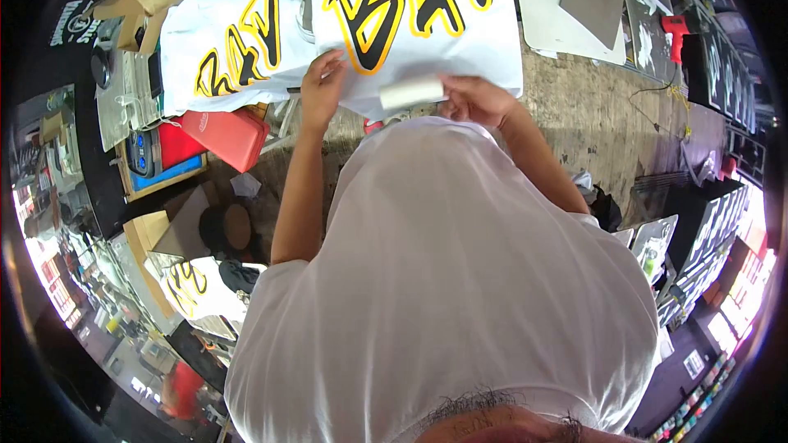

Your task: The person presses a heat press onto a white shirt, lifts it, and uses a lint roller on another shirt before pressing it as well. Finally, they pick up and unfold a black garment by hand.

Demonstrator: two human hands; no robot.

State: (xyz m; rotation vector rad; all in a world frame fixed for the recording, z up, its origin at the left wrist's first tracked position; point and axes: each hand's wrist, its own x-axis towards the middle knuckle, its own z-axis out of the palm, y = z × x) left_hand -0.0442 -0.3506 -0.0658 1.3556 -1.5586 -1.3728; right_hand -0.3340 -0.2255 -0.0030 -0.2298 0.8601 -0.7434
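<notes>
Red pouch (230, 135) and a second lettered shirt (222, 41) lie at the left of the tabletop (574, 107). The left hand (322, 86) has its grip pinched on the near edge of the printed shirt (427, 25). Just right of it, the right hand (476, 100) grips a white block (410, 92) against that same edge.

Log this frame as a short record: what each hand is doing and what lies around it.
surface: work table, cluttered
left: left hand on the lower edge of the printed shirt
right: right hand holds a white block at the same edge
print: big black letters outlined in yellow
nearby: second printed shirt to the left; red case below it; red tool far right
unclear: whether the left hand grips or only presses
</notes>
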